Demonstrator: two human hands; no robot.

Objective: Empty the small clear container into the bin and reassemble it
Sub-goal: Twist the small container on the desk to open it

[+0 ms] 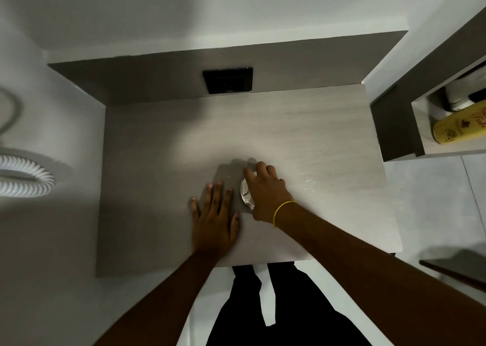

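Right hand [265,188] over the clear container [246,193], left hand [213,214] flat beside it.

We're looking down at 1 small round clear container sitting on the table [302,135], near-centre. It's directly under our right hand's fingers [259,170], which are curling down over its top & far rim; we can't tell if they're clamped on it yet. It's round, so no long axis to speak of. Left hand is lying palm-down just left of it, fingers spread, holding nothing. Right hand is clearly the nearer one. Count: 2 hands, 1 container, 0 bins in view, so the bin's direction is unknown.
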